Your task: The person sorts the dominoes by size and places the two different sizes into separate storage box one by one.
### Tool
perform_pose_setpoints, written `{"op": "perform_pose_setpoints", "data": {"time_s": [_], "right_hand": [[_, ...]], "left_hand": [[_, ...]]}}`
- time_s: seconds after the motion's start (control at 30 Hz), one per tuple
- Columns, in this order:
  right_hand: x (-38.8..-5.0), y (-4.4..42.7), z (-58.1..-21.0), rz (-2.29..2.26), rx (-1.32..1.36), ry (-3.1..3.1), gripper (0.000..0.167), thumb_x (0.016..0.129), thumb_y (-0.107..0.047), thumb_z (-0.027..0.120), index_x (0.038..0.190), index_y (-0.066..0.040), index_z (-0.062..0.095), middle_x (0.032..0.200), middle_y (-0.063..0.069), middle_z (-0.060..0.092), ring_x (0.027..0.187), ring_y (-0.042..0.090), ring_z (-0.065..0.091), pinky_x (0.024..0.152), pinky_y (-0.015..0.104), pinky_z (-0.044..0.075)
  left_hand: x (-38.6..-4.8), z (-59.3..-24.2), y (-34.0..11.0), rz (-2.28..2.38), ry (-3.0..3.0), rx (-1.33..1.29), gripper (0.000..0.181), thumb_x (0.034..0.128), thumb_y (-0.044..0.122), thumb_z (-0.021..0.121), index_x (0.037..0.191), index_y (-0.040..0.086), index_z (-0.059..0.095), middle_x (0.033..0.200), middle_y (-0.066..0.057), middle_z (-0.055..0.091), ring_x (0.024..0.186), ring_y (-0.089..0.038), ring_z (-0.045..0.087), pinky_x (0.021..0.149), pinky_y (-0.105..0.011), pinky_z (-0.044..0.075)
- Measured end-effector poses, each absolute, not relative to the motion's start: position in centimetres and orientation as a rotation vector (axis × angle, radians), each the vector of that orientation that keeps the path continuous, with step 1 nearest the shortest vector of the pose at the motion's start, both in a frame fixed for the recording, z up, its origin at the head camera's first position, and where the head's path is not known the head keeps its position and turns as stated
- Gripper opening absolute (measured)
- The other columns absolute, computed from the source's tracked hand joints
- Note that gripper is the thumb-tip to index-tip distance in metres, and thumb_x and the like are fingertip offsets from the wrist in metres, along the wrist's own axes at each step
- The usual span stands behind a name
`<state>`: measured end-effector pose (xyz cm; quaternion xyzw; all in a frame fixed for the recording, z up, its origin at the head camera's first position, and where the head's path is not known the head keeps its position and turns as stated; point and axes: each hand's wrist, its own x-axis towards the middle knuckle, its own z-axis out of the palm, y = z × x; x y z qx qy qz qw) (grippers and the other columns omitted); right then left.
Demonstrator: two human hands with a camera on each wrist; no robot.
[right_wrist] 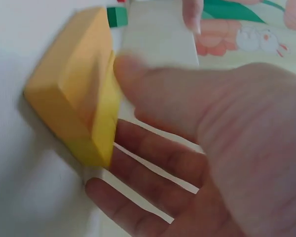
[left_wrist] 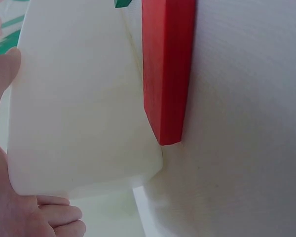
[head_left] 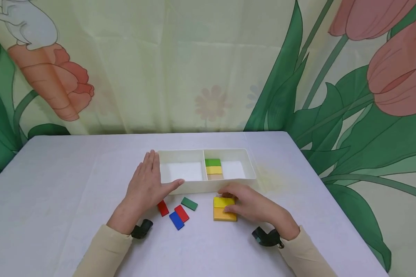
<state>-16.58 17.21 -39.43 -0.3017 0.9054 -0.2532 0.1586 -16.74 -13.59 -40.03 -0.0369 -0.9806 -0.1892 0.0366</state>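
My left hand (head_left: 145, 188) rests at the left end of a white two-compartment box (head_left: 183, 187), its fingers straight along the side and its thumb over the front rim. Near its wrist lies a red block (left_wrist: 167, 69). My right hand (head_left: 251, 202) is at a yellow block (head_left: 223, 202) and an orange block (head_left: 223, 214), which lie edge to edge in front of the box. In the right wrist view its thumb is blurred beside the blocks, and its spread fingers reach the yellow one; no firm grip shows.
In the right compartment, green (head_left: 213, 162), yellow (head_left: 213, 170) and tan (head_left: 215, 177) blocks line up along the divider. Another red block (head_left: 182, 213), a blue block (head_left: 176, 221) and a dark green block (head_left: 189, 204) lie between the hands on the white-covered table (head_left: 55, 200).
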Motion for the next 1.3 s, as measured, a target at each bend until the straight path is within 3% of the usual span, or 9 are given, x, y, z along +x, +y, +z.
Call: {"op": "perform_pose_setpoints", "data": {"time_s": [0.2,0.7,1.3], "right_hand": [[-16.8,17.8,-39.3,-0.706,-0.945,2.626,0.032,0.088,0.000,0.070,0.118,-0.007,0.065,0.117,0.001,0.065,0.103,0.016,0.060,0.093,0.035,0.056],[-16.4,16.6,-40.3,-0.670,-0.940,2.701,0.032,0.085,-0.006,0.074,0.117,-0.007,0.070,0.106,-0.003,0.062,0.095,0.011,0.054,0.084,0.025,0.055],[-15.9,16.1,-39.4,-0.746,-0.845,2.697,0.030,0.085,-0.014,0.075,0.114,-0.014,0.070,0.108,-0.008,0.062,0.095,0.008,0.055,0.084,0.024,0.054]], "left_hand": [[-16.7,-39.8,-13.5,-0.579,-3.009,-0.123,0.117,0.0842,0.073,0.057,0.155,-0.008,0.010,0.165,-0.026,0.009,0.153,-0.043,0.010,0.123,-0.058,0.016],[-16.8,-40.0,-13.5,-0.573,-3.007,-0.126,0.118,0.0839,0.074,0.056,0.155,-0.008,0.010,0.164,-0.026,0.009,0.153,-0.043,0.010,0.123,-0.058,0.016],[-16.8,-39.8,-13.6,-0.587,-3.002,-0.128,0.117,0.0839,0.071,0.059,0.155,-0.008,0.010,0.164,-0.027,0.010,0.152,-0.045,0.011,0.122,-0.058,0.017]]}}
